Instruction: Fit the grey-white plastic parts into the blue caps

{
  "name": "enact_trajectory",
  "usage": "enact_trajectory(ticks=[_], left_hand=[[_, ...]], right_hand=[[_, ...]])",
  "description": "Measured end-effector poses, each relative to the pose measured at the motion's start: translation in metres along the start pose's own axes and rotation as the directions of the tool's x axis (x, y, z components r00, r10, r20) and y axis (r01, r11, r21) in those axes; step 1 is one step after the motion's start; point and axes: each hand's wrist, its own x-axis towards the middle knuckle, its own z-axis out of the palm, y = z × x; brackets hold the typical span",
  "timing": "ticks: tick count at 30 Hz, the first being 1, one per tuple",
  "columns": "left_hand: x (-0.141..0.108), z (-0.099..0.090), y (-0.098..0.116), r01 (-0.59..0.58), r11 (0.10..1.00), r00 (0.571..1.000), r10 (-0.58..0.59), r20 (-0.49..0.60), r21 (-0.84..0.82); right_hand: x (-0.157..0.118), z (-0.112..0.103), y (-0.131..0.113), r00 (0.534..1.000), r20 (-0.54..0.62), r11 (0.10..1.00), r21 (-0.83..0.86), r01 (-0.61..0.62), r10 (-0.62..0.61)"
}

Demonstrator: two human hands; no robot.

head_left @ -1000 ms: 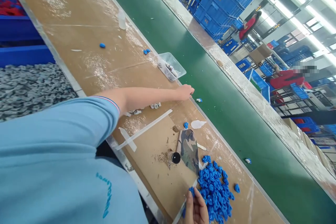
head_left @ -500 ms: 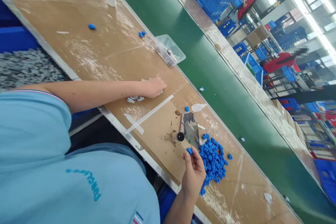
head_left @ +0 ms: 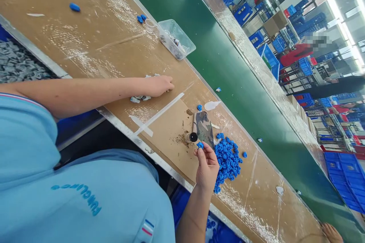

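My right hand (head_left: 207, 163) pinches a small blue knobbly piece (head_left: 200, 145) between thumb and fingertips. Just beyond it stands a small round container with a black top (head_left: 193, 137), brown specks scattered around it. A camouflage cloth (head_left: 204, 127) lies beside the container, and a heap of similar blue pieces (head_left: 228, 159) is close to the hand. My left hand (head_left: 160, 85) rests on the brown board with its fingers curled down; what they hold is hidden. Whitish-grey pieces (head_left: 136, 99) lie beside and under that hand.
A clear plastic box (head_left: 178, 41) with small parts sits at the far table edge, beside the green conveyor (head_left: 205, 38). White tape (head_left: 159, 114) crosses the board. Grey pieces fill a bin (head_left: 19, 62) at left. A co-worker's hand (head_left: 331, 231) shows at lower right.
My right hand has brought the blue piece up close to the black-topped container. My left hand stays curled at the grey pieces. The whole view has shifted slightly.
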Motion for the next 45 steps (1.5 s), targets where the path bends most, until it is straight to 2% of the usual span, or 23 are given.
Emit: enact_trajectory(ticks=[4, 7, 9, 12, 15, 17, 18, 20, 22, 24, 25, 28, 31, 35, 37, 41, 45], left_hand=[[0.001, 0.003, -0.004, -0.038, 0.999, 0.999, 0.038, -0.023, -0.026], [0.001, 0.009, -0.005, -0.025, 1.000, 0.998, 0.024, -0.063, -0.018], [0.001, 0.011, -0.005, -0.003, 1.000, 0.995, 0.001, -0.102, -0.023], [-0.003, 0.008, -0.002, 0.042, 0.990, 0.981, -0.066, -0.182, -0.133], [-0.013, -0.004, 0.007, 0.063, 0.925, 0.949, -0.171, -0.263, -0.374], [-0.022, -0.011, 0.019, 0.047, 0.803, 0.939, -0.238, -0.248, -0.594], [-0.027, -0.013, 0.026, 0.030, 0.704, 0.943, -0.255, -0.213, -0.710], [-0.039, -0.012, 0.042, -0.003, 0.432, 0.963, -0.241, -0.118, -0.902], [-0.050, -0.004, 0.060, -0.008, 0.138, 0.982, -0.187, -0.034, -0.990], [-0.059, 0.007, 0.077, 0.027, -0.092, 0.990, -0.136, 0.040, -0.995], [-0.063, 0.014, 0.084, 0.050, -0.171, 0.991, -0.115, 0.070, -0.984], [-0.070, 0.029, 0.102, 0.093, -0.300, 0.990, -0.075, 0.121, -0.949], [-0.071, 0.039, 0.112, 0.079, -0.329, 0.991, -0.074, 0.110, -0.941], [-0.070, 0.044, 0.119, 0.033, -0.327, 0.988, -0.134, 0.081, -0.945], [-0.069, 0.045, 0.123, 0.026, -0.325, 0.988, -0.133, 0.073, -0.945], [-0.069, 0.044, 0.130, 0.040, -0.356, 0.994, -0.081, 0.073, -0.934], [-0.068, 0.045, 0.134, 0.112, -0.395, 0.991, -0.023, 0.132, -0.912]], right_hand=[[0.005, 0.001, -0.001, 0.981, 0.050, 0.946, -0.262, 0.193, -0.186], [0.007, -0.001, -0.004, 0.949, 0.097, 0.795, -0.525, 0.304, -0.299], [0.009, -0.002, -0.007, 0.924, 0.132, 0.679, -0.643, 0.355, -0.358], [0.010, -0.002, -0.013, 0.886, 0.193, 0.566, -0.707, 0.423, -0.421], [0.011, -0.001, -0.016, 0.852, 0.257, 0.508, -0.711, 0.486, -0.455], [0.012, 0.000, -0.017, 0.827, 0.294, 0.467, -0.712, 0.524, -0.479], [0.012, 0.000, -0.017, 0.812, 0.312, 0.445, -0.712, 0.544, -0.493], [0.013, 0.000, -0.016, 0.780, 0.349, 0.406, -0.702, 0.585, -0.520], [0.013, 0.000, -0.016, 0.753, 0.378, 0.386, -0.684, 0.619, -0.538], [0.014, -0.001, -0.015, 0.740, 0.385, 0.384, -0.671, 0.634, -0.551], [0.014, -0.001, -0.015, 0.738, 0.385, 0.384, -0.668, 0.637, -0.554], [0.014, -0.001, -0.015, 0.734, 0.390, 0.381, -0.666, 0.641, -0.556], [0.012, 0.000, -0.016, 0.760, 0.344, 0.421, -0.672, 0.609, -0.551], [0.007, 0.000, -0.017, 0.870, 0.157, 0.617, -0.646, 0.449, -0.468], [0.006, 0.000, -0.016, 0.910, 0.104, 0.698, -0.608, 0.378, -0.402], [0.006, -0.001, -0.012, 0.948, 0.067, 0.790, -0.536, 0.298, -0.312], [0.008, -0.001, -0.008, 0.967, 0.060, 0.832, -0.499, 0.243, -0.246]])
